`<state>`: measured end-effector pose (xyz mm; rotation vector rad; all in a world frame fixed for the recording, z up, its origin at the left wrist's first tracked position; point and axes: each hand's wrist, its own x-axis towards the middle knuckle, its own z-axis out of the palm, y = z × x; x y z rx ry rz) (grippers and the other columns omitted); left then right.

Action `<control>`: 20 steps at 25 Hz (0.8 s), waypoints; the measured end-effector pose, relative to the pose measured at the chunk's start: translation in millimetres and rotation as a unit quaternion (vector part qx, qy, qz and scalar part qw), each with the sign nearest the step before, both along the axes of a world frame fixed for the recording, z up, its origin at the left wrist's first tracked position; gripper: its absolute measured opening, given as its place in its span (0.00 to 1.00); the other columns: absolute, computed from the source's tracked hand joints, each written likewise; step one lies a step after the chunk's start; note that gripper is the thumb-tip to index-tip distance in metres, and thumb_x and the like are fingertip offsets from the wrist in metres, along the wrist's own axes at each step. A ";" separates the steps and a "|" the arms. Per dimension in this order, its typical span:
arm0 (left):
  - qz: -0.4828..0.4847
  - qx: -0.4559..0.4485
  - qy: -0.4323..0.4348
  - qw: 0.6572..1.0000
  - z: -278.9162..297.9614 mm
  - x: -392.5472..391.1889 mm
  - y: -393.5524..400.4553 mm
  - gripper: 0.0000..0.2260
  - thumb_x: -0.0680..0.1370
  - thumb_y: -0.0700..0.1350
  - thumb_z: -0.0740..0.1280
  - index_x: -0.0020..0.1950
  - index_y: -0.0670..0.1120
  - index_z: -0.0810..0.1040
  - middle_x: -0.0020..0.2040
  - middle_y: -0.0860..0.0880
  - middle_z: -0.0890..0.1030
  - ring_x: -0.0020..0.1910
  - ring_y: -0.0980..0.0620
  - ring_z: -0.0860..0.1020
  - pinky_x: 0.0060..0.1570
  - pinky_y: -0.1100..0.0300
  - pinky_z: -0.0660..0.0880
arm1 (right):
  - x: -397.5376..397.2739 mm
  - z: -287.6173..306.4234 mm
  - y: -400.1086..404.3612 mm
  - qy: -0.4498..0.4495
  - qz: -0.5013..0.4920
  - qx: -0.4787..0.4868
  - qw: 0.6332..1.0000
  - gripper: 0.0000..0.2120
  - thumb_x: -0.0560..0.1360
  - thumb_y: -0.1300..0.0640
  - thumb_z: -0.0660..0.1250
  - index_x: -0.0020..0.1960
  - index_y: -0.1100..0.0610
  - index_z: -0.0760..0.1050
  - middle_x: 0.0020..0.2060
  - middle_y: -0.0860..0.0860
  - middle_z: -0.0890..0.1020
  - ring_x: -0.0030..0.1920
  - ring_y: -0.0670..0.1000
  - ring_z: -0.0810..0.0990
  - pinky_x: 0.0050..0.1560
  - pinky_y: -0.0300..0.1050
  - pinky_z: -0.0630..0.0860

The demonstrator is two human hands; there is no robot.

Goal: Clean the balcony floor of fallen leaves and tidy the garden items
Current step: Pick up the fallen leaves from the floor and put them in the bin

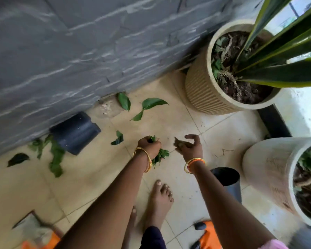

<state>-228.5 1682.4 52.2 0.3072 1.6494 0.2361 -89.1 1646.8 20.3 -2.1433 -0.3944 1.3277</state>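
My left hand (150, 147) grips a bunch of green leaves (160, 155) low over the beige tiled floor (90, 178). Just to its right, my right hand (189, 147) pinches a small brown dry leaf (178, 142); the hand is blurred. Loose green leaves lie on the tiles: one (124, 101) by the wall, a long one (150, 106) beside it, a small one (118, 138) left of my left hand, and several (56, 157) at the left near the wall.
A grey stone wall (79, 51) runs along the back. A dark roof tile (75, 132) leans at its foot. A ribbed beige planter (205, 90) stands at the back right, a white planter (266, 171) at the right, a dark pipe (228, 180) beside it. My bare foot (159, 200) stands below my hands.
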 end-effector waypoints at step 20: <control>0.095 -0.030 0.061 0.993 6.1 -107.3 -17.6 0.14 0.77 0.44 0.68 0.60 0.40 0.76 0.54 0.42 0.79 0.50 0.45 0.76 0.52 0.56 0.74 | -94.5 -6.0 83.5 -0.265 0.443 -0.065 0.854 0.15 0.73 0.68 0.64 0.58 0.58 0.78 0.66 0.55 0.72 0.63 0.55 0.72 0.64 0.48 0.72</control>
